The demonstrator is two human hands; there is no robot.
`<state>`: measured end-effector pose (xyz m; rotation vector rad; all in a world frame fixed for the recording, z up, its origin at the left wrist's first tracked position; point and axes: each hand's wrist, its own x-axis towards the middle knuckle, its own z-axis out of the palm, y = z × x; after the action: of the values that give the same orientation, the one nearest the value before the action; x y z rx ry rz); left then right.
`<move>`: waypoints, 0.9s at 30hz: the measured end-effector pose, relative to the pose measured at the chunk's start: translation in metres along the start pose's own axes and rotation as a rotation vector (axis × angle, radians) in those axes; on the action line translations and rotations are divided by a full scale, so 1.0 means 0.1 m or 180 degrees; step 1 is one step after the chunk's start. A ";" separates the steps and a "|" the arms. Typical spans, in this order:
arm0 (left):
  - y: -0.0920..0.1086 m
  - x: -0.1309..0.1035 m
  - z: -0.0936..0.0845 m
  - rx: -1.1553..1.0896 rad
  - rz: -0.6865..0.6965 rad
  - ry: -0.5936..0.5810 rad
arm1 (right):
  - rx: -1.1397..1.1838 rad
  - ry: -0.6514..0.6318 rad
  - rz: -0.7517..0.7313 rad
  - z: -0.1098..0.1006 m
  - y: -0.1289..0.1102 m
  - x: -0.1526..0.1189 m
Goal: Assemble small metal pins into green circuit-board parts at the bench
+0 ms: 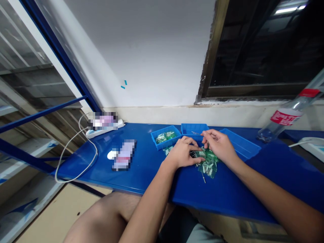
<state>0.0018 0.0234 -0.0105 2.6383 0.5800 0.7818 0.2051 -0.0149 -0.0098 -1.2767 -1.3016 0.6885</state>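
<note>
On the blue table, my left hand [186, 152] rests over clear green-tinted plastic bags [209, 165] of small silver and white pieces. Its thumb and fingers curve around one bag and some dark metal pins. Just to the right, my right hand [217, 143] is closed in a pinch, raised a little over the pile. A thin metal pin [196, 133], like a blind rivet, sticks out leftward from its fingertips. One loose rivet [204, 178] lies in front of the bags. Behind my left hand, a small blue tray [158, 147] contains more bagged pieces.
A second blue tray [194, 125] stands at the back, and a larger one [240, 145] lies to the right. A tilted plastic bottle [286, 116] is at far right. Leftward are a blurred phone-like object [124, 155], a white round item [111, 155], a power strip [106, 130] and a looped cable [95, 158].
</note>
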 end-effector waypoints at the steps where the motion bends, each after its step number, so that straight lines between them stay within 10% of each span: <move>1: -0.01 0.01 0.00 -0.0036 0.0073 -0.0008 | -0.0014 0.0007 -0.0025 0.00 0.00 0.00; 9: 0.01 0.05 -0.05 -0.0206 0.0281 0.0313 | -0.0122 0.0136 -0.0223 0.01 0.00 -0.03; 17: 0.08 0.07 -0.08 -0.0721 -0.0648 0.1464 | -0.0297 -0.0103 -0.0547 0.06 0.04 -0.03; 27: 0.04 0.08 -0.03 -0.1735 -0.1042 0.1444 | 0.0571 -0.0217 -0.0195 0.12 0.13 -0.03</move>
<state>0.0073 0.0244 -0.0031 1.8225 0.7583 1.2318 0.1972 -0.0112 -0.0256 -1.0724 -1.2980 0.7929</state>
